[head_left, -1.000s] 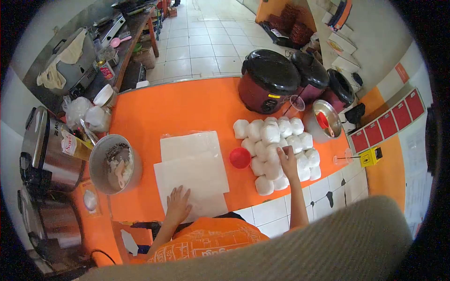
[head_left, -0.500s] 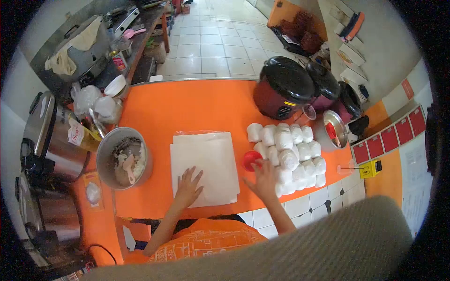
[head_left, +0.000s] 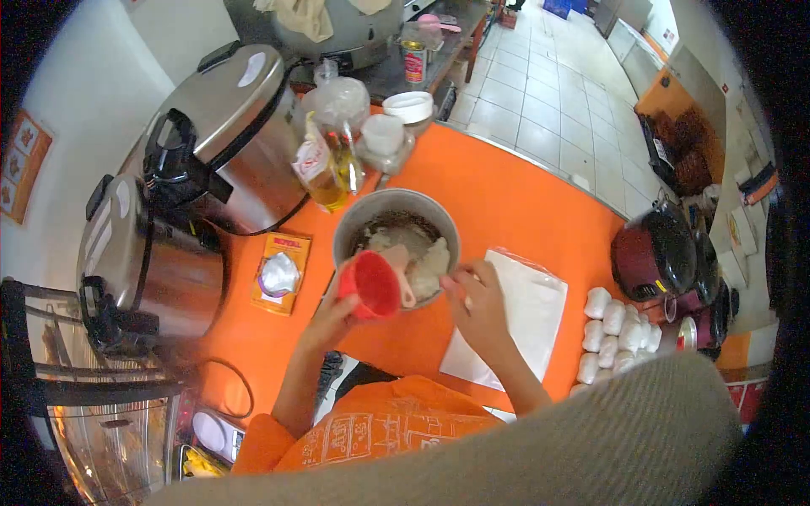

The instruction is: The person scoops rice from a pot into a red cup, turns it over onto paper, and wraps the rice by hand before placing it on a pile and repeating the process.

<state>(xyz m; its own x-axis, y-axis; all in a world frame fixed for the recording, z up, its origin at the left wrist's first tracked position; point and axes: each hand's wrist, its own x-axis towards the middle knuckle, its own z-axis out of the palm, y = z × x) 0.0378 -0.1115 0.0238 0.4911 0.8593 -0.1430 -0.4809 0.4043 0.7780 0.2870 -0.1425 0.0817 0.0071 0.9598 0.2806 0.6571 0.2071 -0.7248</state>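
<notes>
My left hand [head_left: 335, 315] grips a red cup [head_left: 375, 285] over the near rim of a grey metal pot [head_left: 450, 216]. White rice [head_left: 429, 267] lies in the pot, with a pale pink paddle [head_left: 397, 260] resting in it, partly hidden by the cup. At the pot's right rim is my right hand [head_left: 479, 305], its fingers pinched together; whatever they may hold is too small to name. White paper sheets [head_left: 537, 308] lie under and beside my right forearm. White wrapped bundles [head_left: 607, 337] are grouped at the far right of the orange table [head_left: 498, 185].
Large steel cookers [head_left: 228, 143] stand at the left, near an oil pouch [head_left: 325, 173] and plastic containers [head_left: 384, 139]. An orange packet [head_left: 283, 291] lies left of the pot. Dark red rice cookers [head_left: 650, 253] occupy the right end.
The view has swung left toward the pot. My left hand has left the paper and now holds the red cup. My right hand has moved from the bundles and cup to the pot's rim.
</notes>
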